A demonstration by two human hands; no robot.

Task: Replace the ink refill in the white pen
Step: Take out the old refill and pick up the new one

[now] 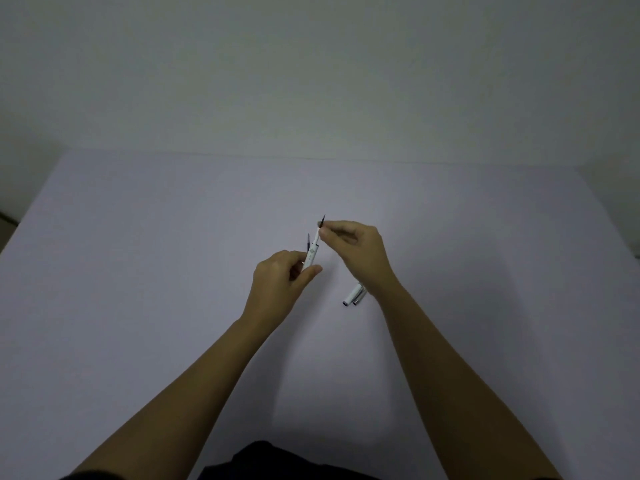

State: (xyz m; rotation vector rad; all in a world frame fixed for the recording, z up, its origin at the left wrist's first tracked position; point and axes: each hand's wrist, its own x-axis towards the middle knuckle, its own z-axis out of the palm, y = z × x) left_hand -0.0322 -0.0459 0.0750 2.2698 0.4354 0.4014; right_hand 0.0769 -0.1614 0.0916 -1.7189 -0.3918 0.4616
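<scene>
- Two bare hands are working above a smooth, pale table (138,271).
- Left hand (277,285) is gripping the lower end of a slim white pen barrel (313,252), fingers closed round it.
- Right hand (356,251) is pinching the barrel's upper end, where a thin dark refill tip (322,220) is poking out.
- Another dark, pointed piece (308,241) is sticking up just beside the barrel.
- Two short white tubes (354,295) are lying side by side under the right wrist.
</scene>
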